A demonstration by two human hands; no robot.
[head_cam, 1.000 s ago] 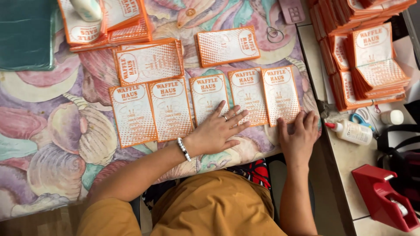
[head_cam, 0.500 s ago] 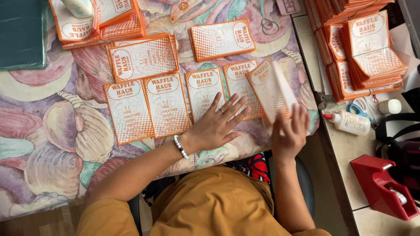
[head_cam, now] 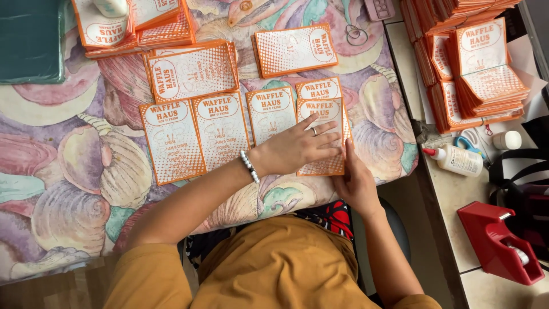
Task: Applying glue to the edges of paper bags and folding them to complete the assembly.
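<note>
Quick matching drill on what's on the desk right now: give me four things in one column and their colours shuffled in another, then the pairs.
Things:
1. tape dispenser
2. glue bottle
3. flat pad at the top-left corner
4. card under the left hand

Colours:
A. dark green
B. orange and white
C. red
D. white with a red tip

Pairs: 1-C, 2-D, 3-A, 4-B
</note>
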